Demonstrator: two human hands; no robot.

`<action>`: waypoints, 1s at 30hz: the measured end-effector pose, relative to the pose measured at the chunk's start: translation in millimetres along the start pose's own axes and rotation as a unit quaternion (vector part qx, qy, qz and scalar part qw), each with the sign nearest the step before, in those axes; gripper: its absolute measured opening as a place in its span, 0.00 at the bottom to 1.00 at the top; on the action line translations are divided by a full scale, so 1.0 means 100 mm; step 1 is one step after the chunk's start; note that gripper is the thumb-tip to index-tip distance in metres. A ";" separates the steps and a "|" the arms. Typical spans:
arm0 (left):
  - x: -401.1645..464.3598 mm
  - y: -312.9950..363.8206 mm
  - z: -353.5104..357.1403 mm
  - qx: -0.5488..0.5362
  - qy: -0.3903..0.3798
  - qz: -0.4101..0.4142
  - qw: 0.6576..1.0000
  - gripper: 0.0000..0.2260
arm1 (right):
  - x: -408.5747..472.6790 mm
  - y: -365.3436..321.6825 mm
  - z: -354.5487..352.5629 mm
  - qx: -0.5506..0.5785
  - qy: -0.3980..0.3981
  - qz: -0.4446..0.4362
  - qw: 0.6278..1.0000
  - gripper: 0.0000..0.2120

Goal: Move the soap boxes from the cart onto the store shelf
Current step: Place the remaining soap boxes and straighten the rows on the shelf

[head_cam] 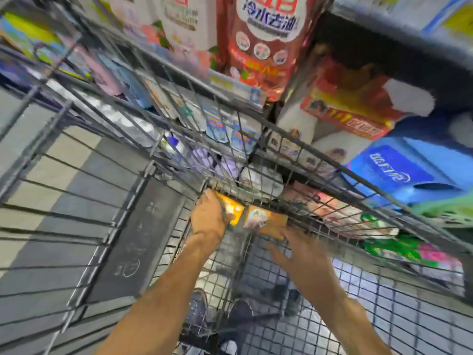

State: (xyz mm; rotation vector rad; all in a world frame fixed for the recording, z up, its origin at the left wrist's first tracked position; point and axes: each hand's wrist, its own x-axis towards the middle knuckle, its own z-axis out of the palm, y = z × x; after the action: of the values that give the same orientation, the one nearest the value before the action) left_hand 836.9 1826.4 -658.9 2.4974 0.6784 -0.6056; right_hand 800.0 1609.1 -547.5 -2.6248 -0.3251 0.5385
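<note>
Soap boxes: two orange-yellow boxes, left box (231, 210) and right box (265, 218), at the wire cart's (107, 160) far corner
Left hand (211, 216): grip clasping left box
Right hand (298, 252): blurred, fingers spread, touching right box's near edge

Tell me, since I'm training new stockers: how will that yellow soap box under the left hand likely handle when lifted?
The yellow soap box looks like flat-faced printed carton, so probably stiff rather than floppy. It is small against the left hand, so probably liftable one-handed. Its glossy face may be a bit slippery. Flat sides shouldn't roll.
</note>
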 end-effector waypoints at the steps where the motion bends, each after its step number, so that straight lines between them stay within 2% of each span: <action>1: -0.04 -0.01 -0.04 0.006 0.018 0.005 1.000 0.33 | -0.02 0.01 0.00 0.011 0.005 0.007 1.000 0.20; 3: -0.10 -0.05 -0.12 0.011 0.040 0.013 0.999 0.26 | -0.06 -0.01 -0.05 0.028 0.012 0.043 0.999 0.19; 5: -0.17 -0.15 -0.22 -0.037 0.043 0.009 0.998 0.23 | -0.01 0.08 -0.01 0.053 -0.015 0.112 0.992 0.14; 8: -0.31 -0.29 -0.30 -0.092 0.050 0.028 0.994 0.23 | 0.16 0.26 0.14 0.072 -0.060 0.220 0.971 0.23; 9: -0.35 -0.35 -0.28 -0.113 0.045 0.034 0.992 0.22 | 0.24 0.31 0.21 0.075 -0.059 0.236 0.967 0.23; 11: -0.43 -0.40 -0.29 -0.168 0.034 0.049 0.984 0.20 | 0.40 0.39 0.34 0.088 -0.045 0.259 0.961 0.22; 13: -0.50 -0.43 -0.28 -0.216 0.025 0.039 0.975 0.19 | 0.53 0.45 0.47 0.108 -0.038 0.265 0.957 0.26; 17: -0.57 -0.54 -0.25 -0.235 0.022 0.031 0.971 0.17 | 0.66 0.47 0.71 0.148 -0.023 0.277 0.949 0.32; 19: -0.59 -0.58 -0.26 -0.202 0.005 0.048 0.978 0.18 | 0.68 0.44 0.77 0.147 -0.001 0.279 0.949 0.33; 20: -0.61 -0.58 -0.28 -0.188 0.002 0.053 0.981 0.19 | 0.68 0.43 0.79 0.159 0.010 0.292 0.943 0.32; 23: -0.67 -0.59 -0.34 -0.197 0.011 0.045 0.979 0.20 | 0.66 0.45 0.76 0.252 0.026 0.319 0.913 0.18; 25: -0.71 -0.58 -0.40 -0.198 0.022 0.043 0.979 0.19 | 0.62 0.52 0.73 0.278 0.022 0.319 0.906 0.16; 28: -0.76 -0.59 -0.49 -0.200 0.023 0.041 0.979 0.19 | 0.54 0.58 0.66 0.300 0.014 0.312 0.901 0.18; 30: -0.78 -0.62 -0.55 -0.213 0.011 0.040 0.976 0.19 | 0.45 0.56 0.57 0.308 0.004 0.293 0.905 0.13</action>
State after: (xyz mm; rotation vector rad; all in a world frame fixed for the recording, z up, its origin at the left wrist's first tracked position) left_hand 757.0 1877.2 -595.0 2.1210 0.6341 -0.3576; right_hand 824.0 1595.1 -634.9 -2.0575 0.5800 0.6795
